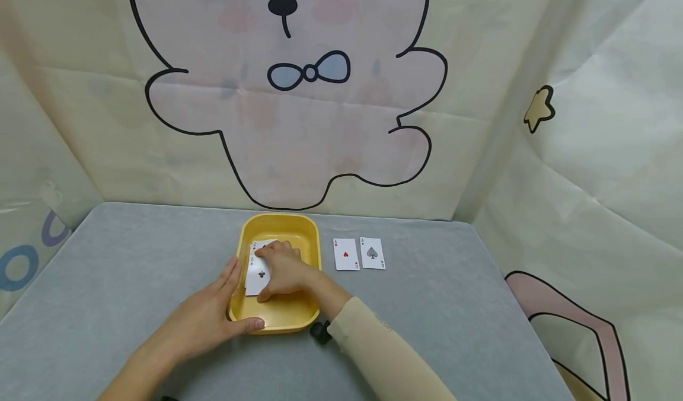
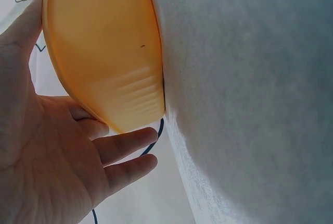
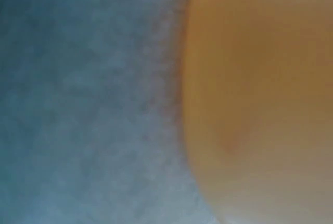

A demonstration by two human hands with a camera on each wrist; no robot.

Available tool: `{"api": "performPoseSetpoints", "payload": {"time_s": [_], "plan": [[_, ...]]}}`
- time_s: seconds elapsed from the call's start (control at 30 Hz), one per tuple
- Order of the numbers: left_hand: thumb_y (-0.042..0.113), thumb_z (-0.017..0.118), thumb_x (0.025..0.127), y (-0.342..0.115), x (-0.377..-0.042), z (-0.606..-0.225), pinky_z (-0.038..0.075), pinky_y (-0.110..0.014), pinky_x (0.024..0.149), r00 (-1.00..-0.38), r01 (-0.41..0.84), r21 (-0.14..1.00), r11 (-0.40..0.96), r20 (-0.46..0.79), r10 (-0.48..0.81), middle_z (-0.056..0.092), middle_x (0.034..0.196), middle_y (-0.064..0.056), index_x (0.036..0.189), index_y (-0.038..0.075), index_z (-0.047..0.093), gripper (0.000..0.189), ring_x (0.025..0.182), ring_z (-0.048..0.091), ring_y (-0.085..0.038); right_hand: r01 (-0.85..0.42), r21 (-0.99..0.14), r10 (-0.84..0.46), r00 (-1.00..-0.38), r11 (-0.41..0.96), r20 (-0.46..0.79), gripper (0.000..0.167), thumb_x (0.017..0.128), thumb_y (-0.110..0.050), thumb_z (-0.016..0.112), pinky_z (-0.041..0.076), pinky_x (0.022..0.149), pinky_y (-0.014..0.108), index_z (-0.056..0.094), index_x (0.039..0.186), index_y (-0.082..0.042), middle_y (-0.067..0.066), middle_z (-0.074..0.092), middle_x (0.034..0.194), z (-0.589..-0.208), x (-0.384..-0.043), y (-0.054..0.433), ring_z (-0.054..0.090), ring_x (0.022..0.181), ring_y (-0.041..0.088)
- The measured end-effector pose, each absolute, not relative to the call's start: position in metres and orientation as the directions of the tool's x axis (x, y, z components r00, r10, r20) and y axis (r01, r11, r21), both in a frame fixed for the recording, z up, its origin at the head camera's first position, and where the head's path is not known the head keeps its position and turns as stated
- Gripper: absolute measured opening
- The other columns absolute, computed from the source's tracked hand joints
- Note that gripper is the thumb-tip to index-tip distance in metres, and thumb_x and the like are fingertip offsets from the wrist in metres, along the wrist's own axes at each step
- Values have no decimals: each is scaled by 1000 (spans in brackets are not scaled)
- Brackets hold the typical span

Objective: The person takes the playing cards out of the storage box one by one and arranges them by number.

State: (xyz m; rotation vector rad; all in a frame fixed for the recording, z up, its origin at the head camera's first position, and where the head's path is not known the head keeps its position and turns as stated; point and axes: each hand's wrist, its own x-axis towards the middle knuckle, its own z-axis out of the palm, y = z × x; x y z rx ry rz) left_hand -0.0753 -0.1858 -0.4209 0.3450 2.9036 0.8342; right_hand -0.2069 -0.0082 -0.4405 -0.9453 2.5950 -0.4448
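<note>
A yellow tray (image 1: 283, 324) stands on the table. In the head view my left hand (image 1: 213, 312) rests at its near left corner, fingers straight along the left side and thumb on the near rim. The left wrist view shows the same hand (image 2: 52, 146) against the tray's outer wall (image 2: 109, 52). Inside the tray, my right hand (image 1: 287, 270) has its forefinger and thumb at a white playing card (image 1: 257, 279) with a club on it. Part of another card (image 1: 261, 245) shows behind it. The right wrist view is blurred and shows only the tray's side (image 3: 250, 104) and cloth.
Right of the tray lie an ace of hearts (image 1: 346, 254) and an ace of spades (image 1: 372, 253), face up, side by side. A grey cloth (image 1: 437, 330) covers the table. A small black object (image 1: 320, 333) shows beside my right wrist. Printed curtains (image 1: 363, 134) hang behind.
</note>
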Motion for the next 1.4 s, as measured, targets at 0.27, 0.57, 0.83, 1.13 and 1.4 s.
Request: {"api": "performPoseSetpoints", "payload": {"time_s": [0.27, 0.57, 0.83, 1.13, 1.4], "plan": [[81, 65, 84, -186, -76, -421, 50, -62, 99, -969, 200, 530, 824, -17, 246, 19, 172, -20, 167, 3, 17, 123, 135, 53, -48, -575, -435, -695, -694, 693, -188, 91, 73, -41, 94, 35, 97, 29, 54, 153, -21, -1, 52, 147, -437, -207, -6, 43, 125, 14], [84, 63, 82, -186, -75, -420, 50, -63, 98, -970, 210, 538, 817, 12, 242, 22, 171, -20, 169, 10, 14, 124, 131, 57, -48, -542, -540, -721, -666, 644, -191, 89, 75, -42, 89, 38, 95, 26, 54, 154, -22, -2, 51, 145, -428, -207, 1, 42, 124, 13], [83, 65, 82, -186, -75, -420, 50, -64, 99, -972, 192, 532, 825, -15, 236, 20, 172, -20, 168, 6, 18, 125, 132, 55, -50, -548, -557, -725, -673, 624, -149, 92, 74, -39, 92, 40, 98, 26, 52, 155, -19, 4, 50, 147, -411, -212, 14, 42, 127, 17], [82, 67, 81, -186, -74, -419, 47, -64, 102, -973, 182, 534, 826, -26, 231, 20, 172, -20, 166, 1, 20, 126, 136, 52, -50, -548, -598, -734, -671, 585, -103, 95, 74, -35, 92, 40, 101, 28, 50, 156, -14, 6, 50, 148, -398, -212, 31, 41, 128, 19], [82, 67, 82, -186, -74, -420, 47, -63, 103, -973, 190, 531, 826, -11, 230, 20, 172, -19, 166, 1, 21, 126, 137, 51, -49, -531, -619, -728, -679, 579, -99, 96, 73, -36, 91, 41, 111, 38, 49, 157, -17, 5, 46, 150, -390, -212, 43, 43, 133, 20]]}}
